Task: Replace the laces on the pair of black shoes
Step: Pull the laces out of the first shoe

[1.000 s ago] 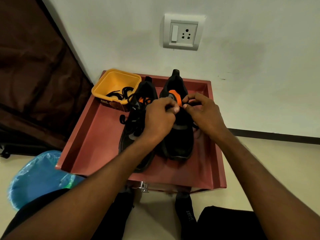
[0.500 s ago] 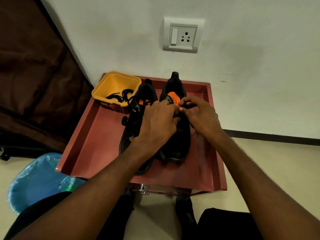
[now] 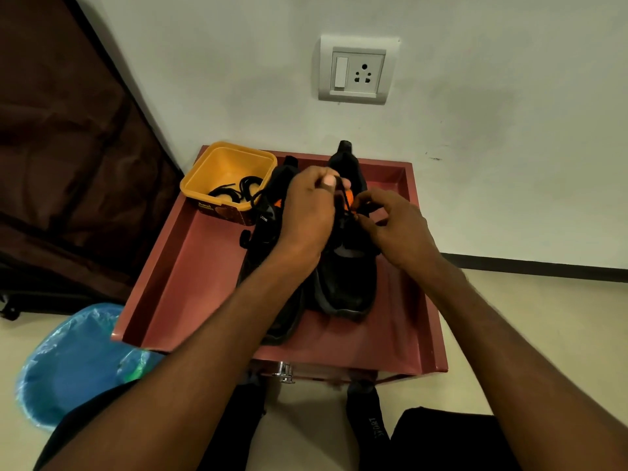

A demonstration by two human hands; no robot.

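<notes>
Both hands point(image 3: 307, 215) point(image 3: 396, 232) pinch lace point(image 3: 346, 205) over right shoe point(image 3: 346, 277), mid-tray point(image 3: 190, 266).

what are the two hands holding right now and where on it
Both pinch the black lace of the right shoe near its orange tongue: left hand a raised strand, right hand a strand at the eyelets.

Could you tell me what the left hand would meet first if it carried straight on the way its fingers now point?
Probably the heel of the right-hand shoe, then the tray's back rim; the left hand points toward the wall, though depth is unclear.
</notes>
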